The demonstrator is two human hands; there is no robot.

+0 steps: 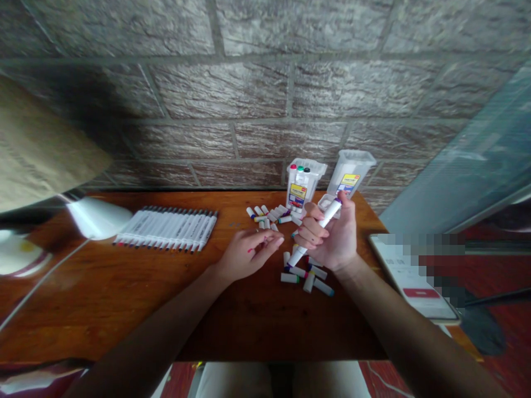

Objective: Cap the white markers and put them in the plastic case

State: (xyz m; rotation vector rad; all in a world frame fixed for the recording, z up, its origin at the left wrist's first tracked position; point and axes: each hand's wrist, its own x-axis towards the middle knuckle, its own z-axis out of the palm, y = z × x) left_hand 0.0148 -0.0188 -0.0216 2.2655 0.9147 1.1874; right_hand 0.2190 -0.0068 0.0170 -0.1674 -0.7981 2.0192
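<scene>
My right hand (332, 232) is closed round a white marker (332, 213) with purple at its ends. The marker is tilted, its upper end against my thumb and its lower end over loose marker caps. My left hand (249, 253) is a little to the left, above the table, fingers loosely stretched toward the marker but apart from it. No object shows in it, and a red mark is on its skin. Under and around my right hand lie several short white caps (289, 278) with coloured ends. More caps (274, 214) lie farther back, partly hidden by my hands.
A row of white markers (170, 229) lies on the wooden table (244, 320) at left. One clear box (296, 188) holds several markers; another (352, 171) stands behind my right hand. A tablet-like device (415, 276) lies at right, a lamp (99, 218) at left.
</scene>
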